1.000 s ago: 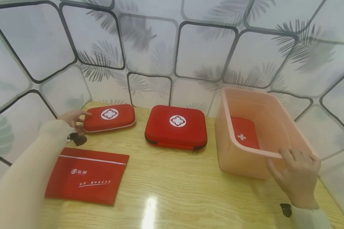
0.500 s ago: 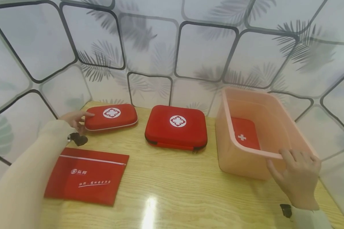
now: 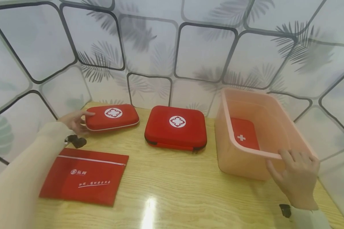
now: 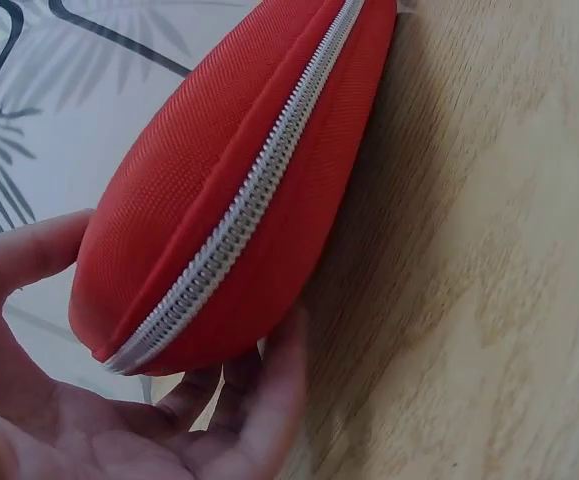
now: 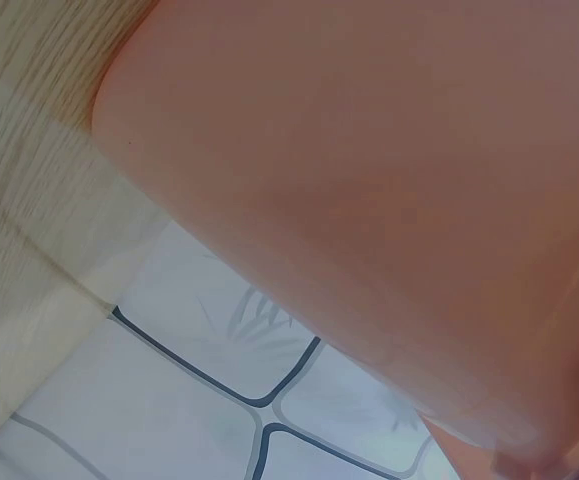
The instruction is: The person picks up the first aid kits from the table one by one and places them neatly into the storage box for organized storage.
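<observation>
My left hand grips the left end of a small red zip case with a white cross at the back left of the wooden table. In the left wrist view the thumb lies over the small case and the fingers curl under its raised end. My right hand holds the near rim of a pink plastic bin, fingers hooked over the edge and thumb on the outer wall. A flat red kit with a white cross lies inside the bin. The right wrist view shows only the bin wall.
A larger red first-aid case lies between the small case and the bin. A flat red zip pouch lies at the front left. Patterned white panels close in the table at the back and both sides.
The small red case has shifted a little to the right, toward the larger case, with my left hand on it. The right hand and bin have stayed put.
</observation>
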Demonstrator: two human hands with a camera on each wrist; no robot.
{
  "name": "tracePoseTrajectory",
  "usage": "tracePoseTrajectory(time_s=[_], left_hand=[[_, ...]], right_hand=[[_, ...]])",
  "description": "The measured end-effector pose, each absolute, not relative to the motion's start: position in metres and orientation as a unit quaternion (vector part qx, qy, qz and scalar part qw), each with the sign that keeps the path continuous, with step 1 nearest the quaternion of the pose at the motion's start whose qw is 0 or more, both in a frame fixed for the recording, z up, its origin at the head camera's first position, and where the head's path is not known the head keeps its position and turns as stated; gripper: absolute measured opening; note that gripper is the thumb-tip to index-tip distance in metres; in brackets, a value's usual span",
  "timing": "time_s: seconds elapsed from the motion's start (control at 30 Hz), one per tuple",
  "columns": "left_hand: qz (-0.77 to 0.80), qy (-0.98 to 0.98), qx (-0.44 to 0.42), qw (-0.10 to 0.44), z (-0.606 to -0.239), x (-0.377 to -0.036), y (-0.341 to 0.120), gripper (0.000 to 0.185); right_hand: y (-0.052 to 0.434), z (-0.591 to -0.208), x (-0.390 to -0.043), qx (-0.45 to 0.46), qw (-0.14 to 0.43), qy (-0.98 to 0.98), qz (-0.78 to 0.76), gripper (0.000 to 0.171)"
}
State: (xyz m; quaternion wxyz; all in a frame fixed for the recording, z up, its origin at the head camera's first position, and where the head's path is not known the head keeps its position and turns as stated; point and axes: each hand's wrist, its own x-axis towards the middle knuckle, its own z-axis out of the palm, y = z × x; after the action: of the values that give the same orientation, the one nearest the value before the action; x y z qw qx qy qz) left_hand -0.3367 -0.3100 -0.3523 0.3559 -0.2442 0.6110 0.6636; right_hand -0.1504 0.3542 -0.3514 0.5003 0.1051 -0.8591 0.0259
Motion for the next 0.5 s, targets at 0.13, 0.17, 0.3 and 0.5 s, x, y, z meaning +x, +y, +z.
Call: tracePoseTrajectory(time_s=[0.13, 0.17, 0.3, 0.5], left_hand=[[0.662, 0.621, -0.225, 0.353, -0.3547, -0.3392, -0.3078, 0.096], [0.661, 0.627, -0.219, 0.350, -0.3553, -0.3390, -0.3074, 0.095], [0.664, 0.628, -0.199, 0.353, -0.3585, -0.3374, -0.3078, 0.078], [0.660, 0.630, -0.189, 0.363, -0.3600, -0.3362, -0.3075, 0.059]], right_hand=[[0.3547, -0.3518, -0.1503, 0.103, 0.498, -0.861, 0.025, 0.067], [0.3549, -0.3519, -0.1503, 0.103, 0.497, -0.861, 0.025, 0.067], [0.3550, -0.3519, -0.1504, 0.104, 0.496, -0.862, 0.026, 0.067], [0.3552, -0.3523, -0.1502, 0.101, 0.491, -0.865, 0.030, 0.068]])
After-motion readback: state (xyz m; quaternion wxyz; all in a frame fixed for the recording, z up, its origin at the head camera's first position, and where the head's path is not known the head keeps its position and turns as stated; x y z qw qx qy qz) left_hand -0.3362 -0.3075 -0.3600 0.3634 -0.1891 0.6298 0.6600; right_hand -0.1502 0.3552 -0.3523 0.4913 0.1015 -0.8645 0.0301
